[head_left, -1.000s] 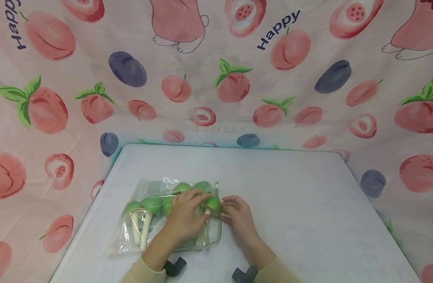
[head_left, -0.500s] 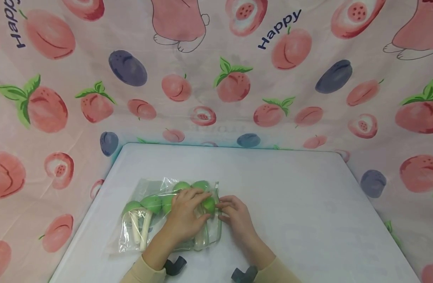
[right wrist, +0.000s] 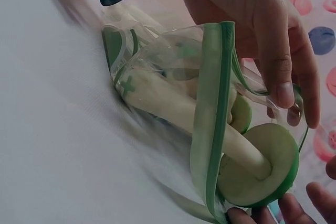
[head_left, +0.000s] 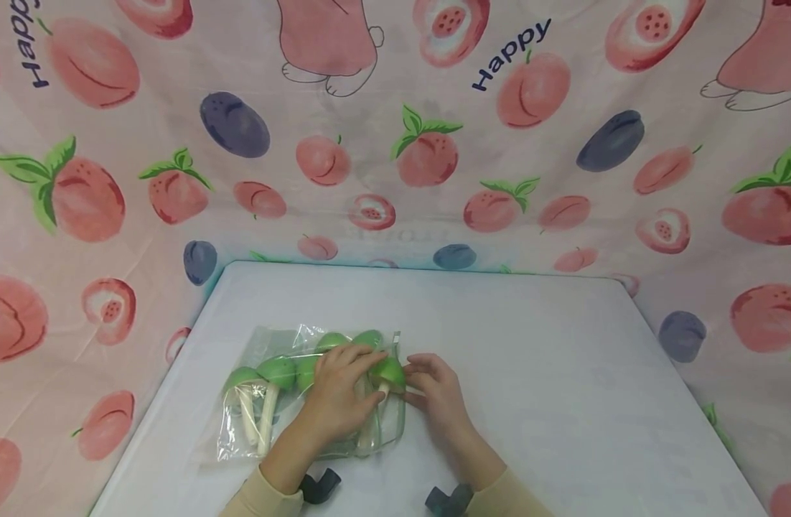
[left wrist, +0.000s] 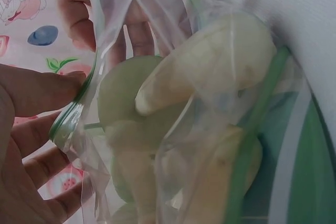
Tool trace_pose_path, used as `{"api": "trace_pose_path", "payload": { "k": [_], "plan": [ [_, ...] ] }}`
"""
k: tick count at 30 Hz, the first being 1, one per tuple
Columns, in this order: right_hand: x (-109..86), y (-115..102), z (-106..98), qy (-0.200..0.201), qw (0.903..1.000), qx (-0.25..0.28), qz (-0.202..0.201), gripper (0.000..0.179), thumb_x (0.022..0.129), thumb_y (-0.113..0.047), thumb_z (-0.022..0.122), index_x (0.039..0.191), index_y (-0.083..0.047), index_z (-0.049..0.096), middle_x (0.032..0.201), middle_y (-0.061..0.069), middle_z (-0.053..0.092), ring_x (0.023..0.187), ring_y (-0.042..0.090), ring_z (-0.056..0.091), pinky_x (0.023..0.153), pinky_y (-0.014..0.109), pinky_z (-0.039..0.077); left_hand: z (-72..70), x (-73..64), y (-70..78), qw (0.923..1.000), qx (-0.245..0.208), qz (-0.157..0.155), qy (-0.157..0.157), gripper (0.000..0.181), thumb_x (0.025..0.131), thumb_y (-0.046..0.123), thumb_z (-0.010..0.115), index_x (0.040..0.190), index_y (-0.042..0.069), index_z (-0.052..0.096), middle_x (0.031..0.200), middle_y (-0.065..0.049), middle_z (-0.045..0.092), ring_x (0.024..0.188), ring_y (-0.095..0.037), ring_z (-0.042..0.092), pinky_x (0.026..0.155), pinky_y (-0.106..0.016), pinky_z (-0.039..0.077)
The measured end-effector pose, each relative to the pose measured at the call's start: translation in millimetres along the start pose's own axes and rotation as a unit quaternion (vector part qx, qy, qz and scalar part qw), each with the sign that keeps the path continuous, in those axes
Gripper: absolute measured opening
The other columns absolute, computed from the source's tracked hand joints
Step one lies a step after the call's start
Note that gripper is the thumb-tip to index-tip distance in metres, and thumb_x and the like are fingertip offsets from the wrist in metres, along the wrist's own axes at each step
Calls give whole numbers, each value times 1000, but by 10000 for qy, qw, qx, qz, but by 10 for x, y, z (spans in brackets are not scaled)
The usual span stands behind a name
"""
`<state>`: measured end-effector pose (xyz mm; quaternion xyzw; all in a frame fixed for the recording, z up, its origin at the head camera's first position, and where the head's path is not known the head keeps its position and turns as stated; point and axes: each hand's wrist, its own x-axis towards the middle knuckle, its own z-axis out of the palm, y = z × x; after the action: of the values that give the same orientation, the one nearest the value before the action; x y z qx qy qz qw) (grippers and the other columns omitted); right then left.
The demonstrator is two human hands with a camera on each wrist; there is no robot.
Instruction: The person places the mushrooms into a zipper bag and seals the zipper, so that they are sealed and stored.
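Observation:
A clear zip bag (head_left: pixel 243 345) with green zip edges lies on the table, with several green-capped mushrooms with pale stems (head_left: pixel 279 373) inside. My left hand (head_left: pixel 337 398) lies over the right part of the bag; in the left wrist view its thumb (left wrist: pixel 47 85) pinches the zip edge against the fingers. At the bag's mouth is one mushroom (right wrist: pixel 260 163), its stem pointing into the bag and its cap outermost. The fingertips of my right hand (head_left: pixel 437 391) hold the cap from its outer side. Part of that stem shows through the plastic.
The white table (head_left: pixel 537 345) reaches to a fruit-printed cloth (head_left: pixel 382 165) hanging behind and at both sides. A dark wrist mount (head_left: pixel 321 487) sits by the left sleeve, another dark mount (head_left: pixel 448 500) by the right.
The mushroom at the bag's mouth has tilted: half a second ago mostly its cap top showed, now its cap underside and stem show again. The right hand shifted slightly; the left stayed put.

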<state>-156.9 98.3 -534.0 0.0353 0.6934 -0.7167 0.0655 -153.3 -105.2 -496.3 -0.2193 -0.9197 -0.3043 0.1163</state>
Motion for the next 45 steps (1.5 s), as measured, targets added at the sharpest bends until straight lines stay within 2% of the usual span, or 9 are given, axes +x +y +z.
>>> {"api": "trace_pose_path", "payload": {
  "k": [8,13,20,29,35,40,45],
  "plan": [
    [-4,-9,1,-77,9996,270,21,41,101,-6,55,140,7,54,130,24,63,118,29,71,101,49,63,-7,0,-7,9999,-128,69,-9,63,80,25,94,138,21,73,140,-8,69,136,-37,57,118,-65,34],
    [0,-34,11,-218,9993,301,-32,41,100,-6,53,138,9,53,130,26,64,125,35,70,105,53,60,1,3,-12,9998,-132,150,38,64,79,24,95,138,21,73,140,-9,69,137,-36,56,119,-66,33],
    [-5,-38,12,-329,9992,213,-75,42,99,-6,49,137,9,53,134,28,66,133,41,65,107,55,59,-12,16,4,9998,-51,165,14,64,79,27,95,138,22,72,141,-8,69,138,-35,56,121,-67,33],
    [-18,-63,7,-543,9984,-45,-120,39,100,-11,51,134,6,59,140,27,67,136,42,63,107,56,58,-19,33,23,9998,-44,205,-1,63,80,29,95,139,22,72,140,-8,70,137,-36,57,120,-68,34],
    [2,-59,14,-606,9981,-11,-86,39,100,-13,52,134,4,61,141,26,68,138,42,63,109,56,57,-11,37,20,9997,-76,199,-75,63,80,29,95,139,23,72,140,-7,70,138,-35,56,121,-69,34],
    [4,-50,-7,-932,9954,-192,-96,43,102,-17,51,139,2,59,148,26,64,144,44,57,115,59,51,-3,37,23,9996,1,133,-248,64,81,31,94,140,27,71,142,-6,68,139,-34,54,121,-69,34],
    [15,-20,-67,-1471,9885,-321,-109,50,102,-13,48,150,1,49,158,27,55,152,47,47,124,62,39,0,29,39,9991,98,18,-423,64,82,33,93,142,30,70,143,-3,67,142,-34,52,122,-69,33]
  ]
}}
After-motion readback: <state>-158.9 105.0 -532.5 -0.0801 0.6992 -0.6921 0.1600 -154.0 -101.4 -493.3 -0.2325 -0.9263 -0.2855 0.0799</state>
